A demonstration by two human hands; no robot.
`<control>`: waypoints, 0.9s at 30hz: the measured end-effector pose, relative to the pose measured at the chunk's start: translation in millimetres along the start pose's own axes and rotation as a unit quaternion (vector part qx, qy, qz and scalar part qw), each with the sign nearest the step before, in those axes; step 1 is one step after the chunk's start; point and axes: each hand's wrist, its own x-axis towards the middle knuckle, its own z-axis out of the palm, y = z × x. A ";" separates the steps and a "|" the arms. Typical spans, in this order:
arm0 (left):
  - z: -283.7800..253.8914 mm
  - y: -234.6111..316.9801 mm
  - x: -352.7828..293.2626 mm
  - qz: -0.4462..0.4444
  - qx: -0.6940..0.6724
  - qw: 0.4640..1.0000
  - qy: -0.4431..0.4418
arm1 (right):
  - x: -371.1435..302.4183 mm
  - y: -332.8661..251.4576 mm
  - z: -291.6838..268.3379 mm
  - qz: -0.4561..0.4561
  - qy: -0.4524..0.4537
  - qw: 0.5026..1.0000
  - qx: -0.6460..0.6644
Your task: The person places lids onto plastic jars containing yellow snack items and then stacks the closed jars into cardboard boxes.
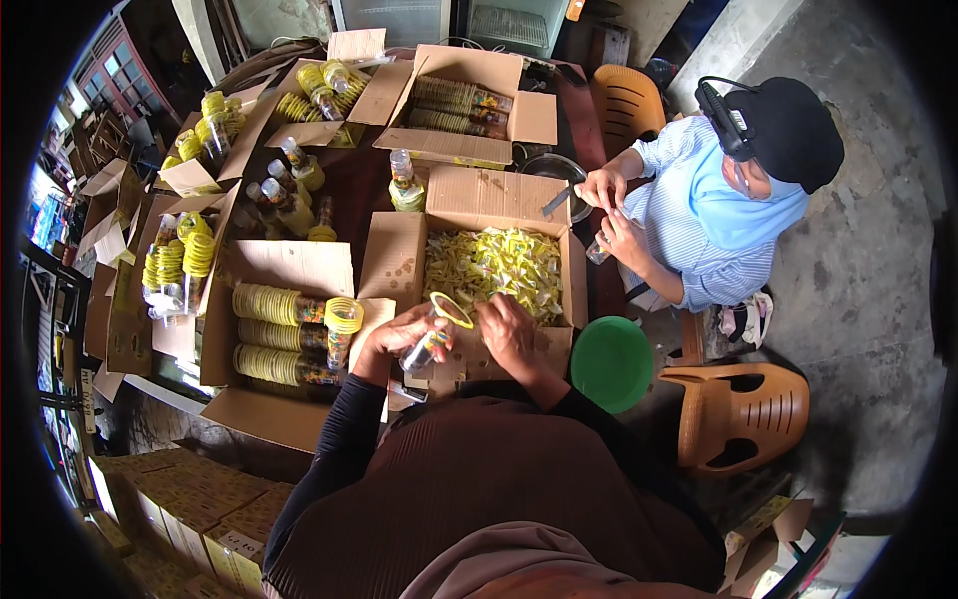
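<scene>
My left hand (395,333) is closed around a clear plastic cup (427,346) with a yellow rim and a printed side. The cup leans, its open mouth tilted up toward my right hand. My right hand (509,335) hovers at the near edge of a cardboard box (499,195), its fingers bent and drawn together. What those fingers hold, if anything, is hidden. Small yellow-and-white sachets (499,262) fill that box. Just left of my left hand stands a short stack of yellow-rimmed cups (342,334).
Left, an open carton (284,262) holds rows of nested cups (267,337). More cup cartons (464,62) stand farther back. At right, a person (699,215) handles a clear cup beside a dark bowl (551,166). A green basin (612,364) and orange chair (748,417) sit near my right.
</scene>
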 end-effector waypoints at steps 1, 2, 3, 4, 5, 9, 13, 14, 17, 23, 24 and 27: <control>6.4 1.2 0.9 -0.003 0.022 1.000 -0.002 | 1.4 4.1 2.5 0.008 0.027 0.999 -0.016; 9.7 -0.6 3.9 -0.001 0.051 0.999 0.015 | 1.5 9.5 2.2 0.056 0.031 0.998 -0.012; 12.3 -2.5 3.9 0.037 0.055 0.997 0.029 | 1.9 15.5 3.6 0.105 0.030 0.994 0.020; 14.3 -3.7 3.8 0.075 0.060 0.995 0.042 | 2.2 22.0 4.4 0.153 0.030 0.986 0.053; 15.7 -4.2 4.9 0.075 0.060 0.995 0.042 | 0.5 29.3 2.4 0.155 0.053 0.983 0.080; 18.8 -1.2 6.0 0.184 0.196 0.958 0.102 | 1.0 21.8 -19.9 0.197 0.047 0.971 0.130; 18.6 5.3 4.1 0.158 0.229 0.954 0.113 | 1.3 4.9 -39.5 0.126 0.040 0.980 0.149; 17.9 5.4 4.5 0.158 0.229 0.954 0.112 | 0.9 1.3 -41.2 0.092 0.043 0.986 0.135; 14.2 2.1 5.2 0.127 0.242 0.954 0.121 | -5.7 4.0 -34.1 0.167 0.016 0.959 0.228; 16.5 3.4 2.4 0.223 0.247 0.932 0.144 | -37.1 39.6 -9.3 0.232 -0.097 0.932 0.262; 16.3 4.8 0.2 0.220 0.279 0.923 0.151 | -44.5 42.8 -4.8 0.221 -0.164 0.932 0.238; 16.2 2.2 -0.9 0.221 0.305 0.912 0.160 | -64.2 36.5 17.2 0.190 -0.210 0.940 0.192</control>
